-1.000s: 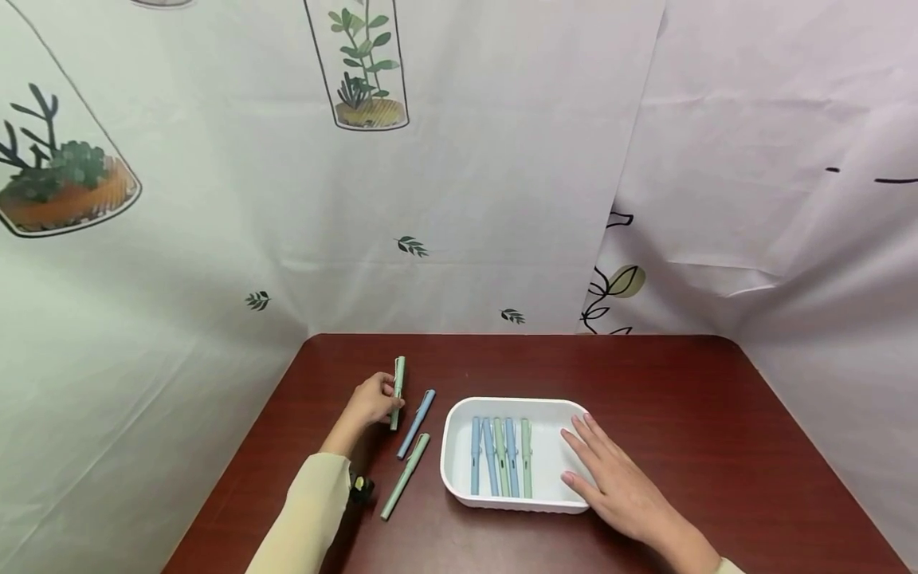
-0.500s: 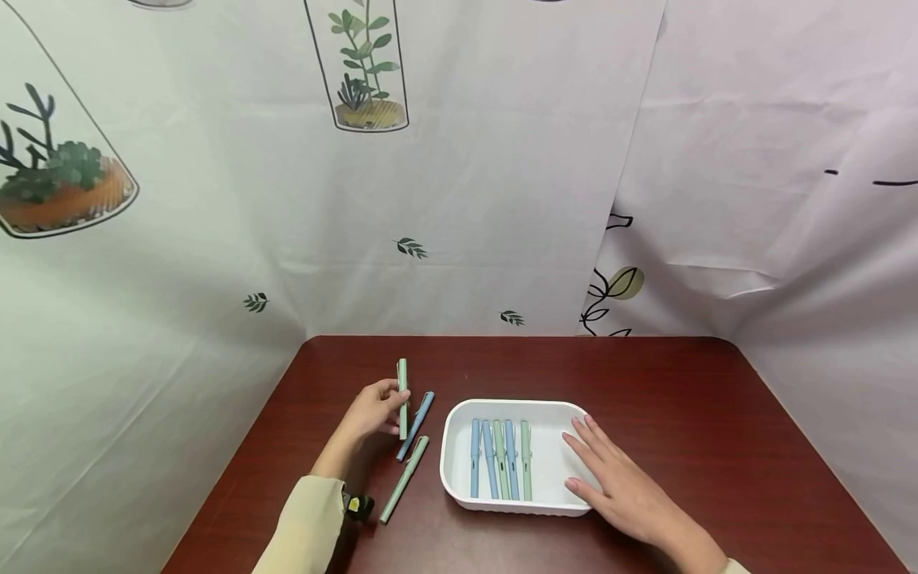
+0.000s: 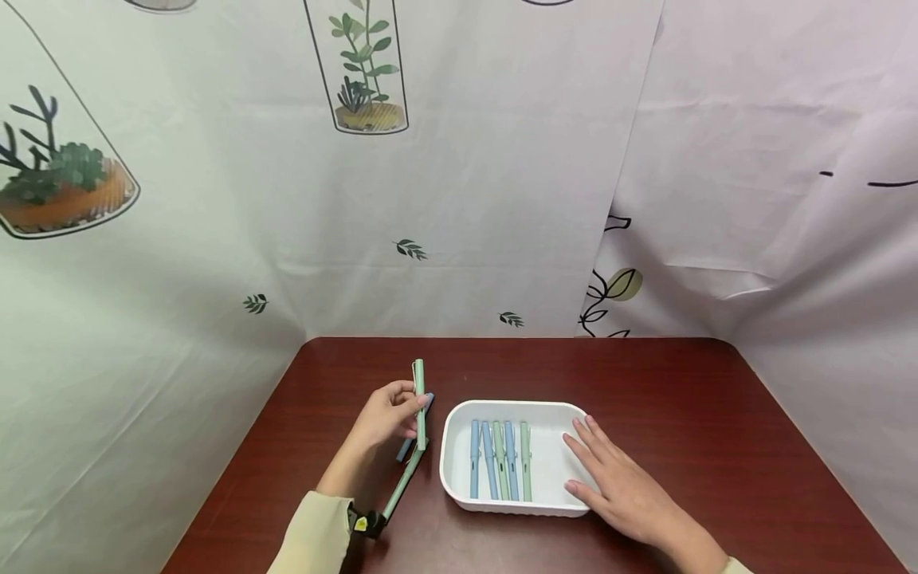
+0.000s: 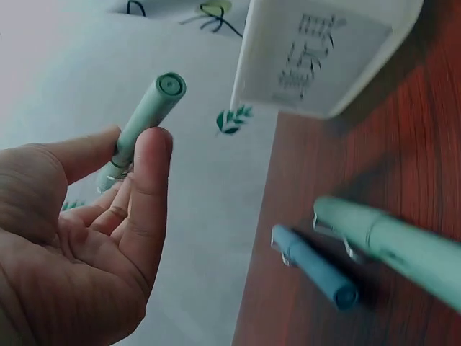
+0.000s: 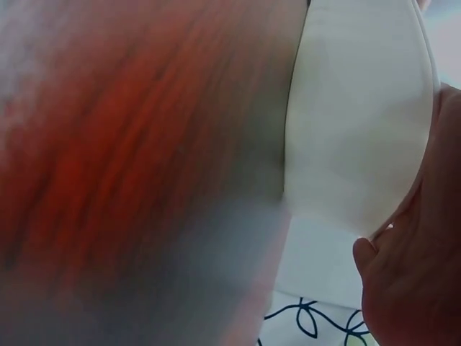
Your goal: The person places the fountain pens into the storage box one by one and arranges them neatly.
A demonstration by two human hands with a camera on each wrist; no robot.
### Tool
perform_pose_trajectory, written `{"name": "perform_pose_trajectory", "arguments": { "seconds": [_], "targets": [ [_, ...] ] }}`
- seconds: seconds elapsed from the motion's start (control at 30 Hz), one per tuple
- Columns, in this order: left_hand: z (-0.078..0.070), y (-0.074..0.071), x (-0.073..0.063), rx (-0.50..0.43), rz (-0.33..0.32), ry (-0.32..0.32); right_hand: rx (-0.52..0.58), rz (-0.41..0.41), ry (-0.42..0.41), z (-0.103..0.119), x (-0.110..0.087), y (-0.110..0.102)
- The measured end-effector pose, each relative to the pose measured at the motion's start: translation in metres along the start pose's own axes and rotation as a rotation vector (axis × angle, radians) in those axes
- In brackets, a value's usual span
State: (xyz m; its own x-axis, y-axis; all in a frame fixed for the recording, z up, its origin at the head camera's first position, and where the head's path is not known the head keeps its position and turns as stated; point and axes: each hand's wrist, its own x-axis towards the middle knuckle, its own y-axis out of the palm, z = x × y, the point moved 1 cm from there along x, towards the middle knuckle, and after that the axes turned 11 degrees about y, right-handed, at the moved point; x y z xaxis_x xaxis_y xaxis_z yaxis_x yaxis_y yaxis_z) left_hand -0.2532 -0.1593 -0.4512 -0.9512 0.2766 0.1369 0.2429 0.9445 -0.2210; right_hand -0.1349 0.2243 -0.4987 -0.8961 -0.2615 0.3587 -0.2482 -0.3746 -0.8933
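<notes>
My left hand (image 3: 383, 416) pinches a light green pen (image 3: 421, 430) between thumb and fingers, raised over the table left of a white tray (image 3: 516, 404). In the left wrist view, the round end of this pen points toward the camera. Beneath the hand lie a blue pen (image 4: 317, 268) and a second green pen (image 4: 396, 245), both with clips and partly covered in the head view. My right hand (image 3: 620, 490) rests across the tray's right rim, fingers spread and fairly straight. Its thumb shows beside the tray wall (image 5: 360, 108) in the right wrist view.
Several blue and green pens (image 3: 526, 462) lie side by side in the tray's left and middle part. The dark red table (image 3: 688, 399) ends at a white printed curtain (image 3: 502, 199) behind and on both sides. A black wrist strap (image 3: 369, 523) overlaps the lower green pen.
The left hand has lifted the green pen and carried it rightward toward the tray, now over the blue pen. The right hand has stayed on the tray's rim.
</notes>
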Motion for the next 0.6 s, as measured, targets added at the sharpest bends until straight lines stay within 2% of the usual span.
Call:
{"name": "perform_pose_trajectory", "arguments": {
  "seconds": [0.27,0.6],
  "targets": [
    [-0.007,0.024,-0.006,-0.044,0.047,0.059,0.029,0.034,-0.005,-0.002,0.001,-0.002],
    [-0.016,0.062,-0.006,-0.047,0.117,0.147,-0.013,-0.003,-0.050,-0.004,0.000,0.000]
  ]
}}
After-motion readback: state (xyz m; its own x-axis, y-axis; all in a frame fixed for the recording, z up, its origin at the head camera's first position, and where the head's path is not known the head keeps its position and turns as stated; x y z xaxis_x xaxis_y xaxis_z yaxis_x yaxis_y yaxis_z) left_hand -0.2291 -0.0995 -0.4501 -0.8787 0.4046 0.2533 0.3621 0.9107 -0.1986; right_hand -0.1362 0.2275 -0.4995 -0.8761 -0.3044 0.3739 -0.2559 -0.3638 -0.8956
